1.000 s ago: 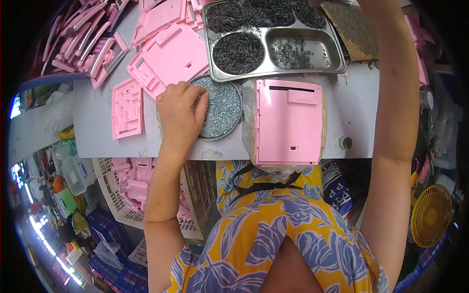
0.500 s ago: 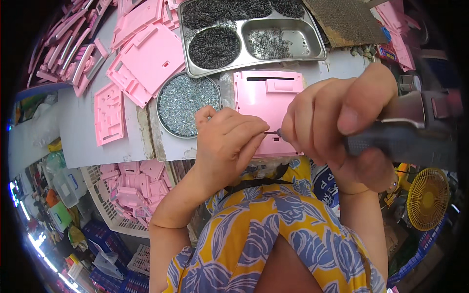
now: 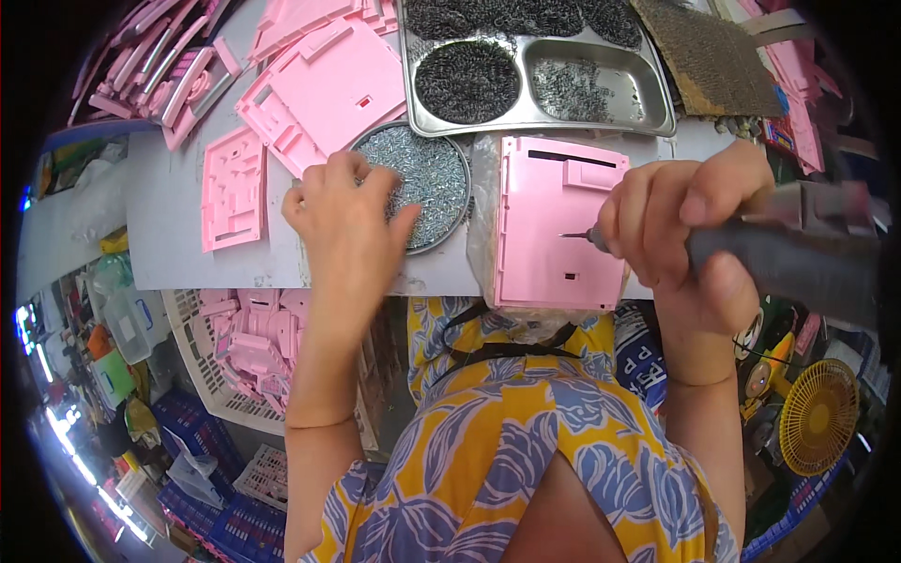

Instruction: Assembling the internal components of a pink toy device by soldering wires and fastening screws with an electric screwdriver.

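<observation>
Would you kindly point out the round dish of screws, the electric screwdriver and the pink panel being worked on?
round dish of screws [image 3: 434, 174], head view, on the screws right of the fingers.
electric screwdriver [image 3: 798, 258], head view, grey body.
pink panel [image 3: 544, 253], head view, flat middle.

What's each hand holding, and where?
Right hand grips the grey power screwdriver around its body. Left hand rests on the round dish of screws; any hold is hidden.

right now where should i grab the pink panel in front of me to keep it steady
Hold the pink panel by its left long edge, coming in from the left with the left hand. It lies flat at the table's near edge. The right hand and the powered screwdriver crowd its right side, and that left edge looks free.
</observation>
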Motion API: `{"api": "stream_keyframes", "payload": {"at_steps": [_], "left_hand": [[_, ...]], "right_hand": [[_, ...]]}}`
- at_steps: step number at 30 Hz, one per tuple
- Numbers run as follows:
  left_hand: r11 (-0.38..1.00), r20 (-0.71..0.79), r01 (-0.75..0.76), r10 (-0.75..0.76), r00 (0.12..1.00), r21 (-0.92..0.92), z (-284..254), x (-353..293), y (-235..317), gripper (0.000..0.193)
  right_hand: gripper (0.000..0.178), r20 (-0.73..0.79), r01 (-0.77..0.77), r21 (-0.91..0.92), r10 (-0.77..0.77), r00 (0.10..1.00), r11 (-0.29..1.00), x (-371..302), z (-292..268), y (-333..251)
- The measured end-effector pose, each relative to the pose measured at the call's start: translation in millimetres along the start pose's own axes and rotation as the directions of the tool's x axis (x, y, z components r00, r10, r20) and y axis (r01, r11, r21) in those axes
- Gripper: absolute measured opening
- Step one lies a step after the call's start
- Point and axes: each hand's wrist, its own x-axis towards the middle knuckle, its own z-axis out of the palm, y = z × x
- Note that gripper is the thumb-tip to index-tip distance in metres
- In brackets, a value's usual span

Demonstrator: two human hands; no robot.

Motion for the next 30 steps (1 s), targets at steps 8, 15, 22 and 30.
{"api": "stream_keyframes", "payload": {"at_steps": [8, 15, 22, 30], "left_hand": [[0.992, -0.059, -0.098, 0.094, 0.994, -0.081, 25.7, 17.0, -23.5, 0.013], [0.965, -0.045, -0.09, 0.081, 0.996, -0.247, 18.6, 24.5, -22.9, 0.012], [0.645, 0.043, -0.125, 0.237, 0.971, -0.754, 2.4, -5.8, 63.9, 0.005], [0.548, -0.095, -0.412, 0.515, 0.852, -0.728, 23.6, -21.8, 102.3, 0.019]], "right_hand": [[0.036, -0.102, 0.001, -0.057, -0.007, 0.995, 0.998, -34.9, -13.0, -28.9], [0.036, -0.261, -0.054, -0.032, 0.044, 0.964, 0.998, -93.4, -17.9, -29.1], [0.03, -0.149, -0.007, -0.062, -0.002, 0.989, 0.998, -98.1, -20.5, -10.6], [0.024, 0.051, 0.135, -0.3, -0.125, 0.991, 0.944, -94.9, -25.9, 0.5]]}}
